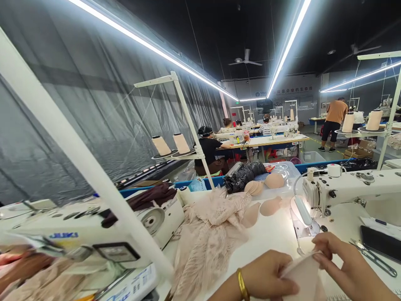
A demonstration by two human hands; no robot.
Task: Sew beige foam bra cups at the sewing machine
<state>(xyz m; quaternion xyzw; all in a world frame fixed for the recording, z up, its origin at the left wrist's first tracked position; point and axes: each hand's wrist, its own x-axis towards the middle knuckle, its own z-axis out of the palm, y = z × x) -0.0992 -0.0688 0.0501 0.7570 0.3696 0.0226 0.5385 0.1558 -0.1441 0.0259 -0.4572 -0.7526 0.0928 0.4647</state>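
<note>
Nearest you, your left hand and right hand pinch the beige fabric piece between them, fingers closed on its edges, above the white sewing table. Beyond lie lace fabric and a clear plastic bin with beige cups at its near side. Farther off, people sit at machines before a grey wall.

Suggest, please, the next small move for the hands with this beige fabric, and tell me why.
I would probably ease the beige fabric toward the lit end of the sewing machine, since the left hand and right hand both pinch it and that end lies just beyond them.
</note>
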